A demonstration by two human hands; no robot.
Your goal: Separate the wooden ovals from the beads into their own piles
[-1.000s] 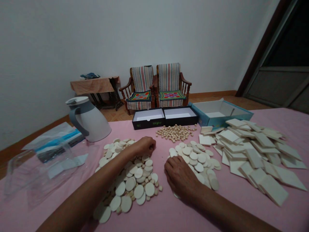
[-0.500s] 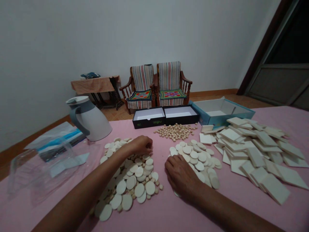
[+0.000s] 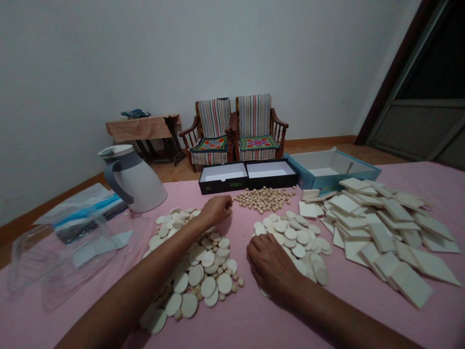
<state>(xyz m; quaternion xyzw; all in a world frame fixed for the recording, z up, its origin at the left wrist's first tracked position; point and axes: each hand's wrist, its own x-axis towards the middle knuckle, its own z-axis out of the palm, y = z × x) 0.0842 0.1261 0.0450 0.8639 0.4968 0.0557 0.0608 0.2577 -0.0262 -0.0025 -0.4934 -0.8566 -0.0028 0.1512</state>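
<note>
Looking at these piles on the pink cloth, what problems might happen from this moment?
1. The left forearm crosses above the mixed pile of discs and small pieces; lowering it might scatter them.
2. The left hand is close to the pile of small wooden pieces; a careless sweep could mix the two piles.
3. The tiles overlap loosely at odd angles, so a bump might make some slide.

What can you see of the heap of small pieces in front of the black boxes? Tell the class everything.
The heap of small pieces is a low, loose spread of many pale tan, rounded bits that look wooden. It lies on the pink cloth, between the black boxes and the nearer pale discs, with strays at its edges. The left hand is by its left end; contact is unclear.
</note>
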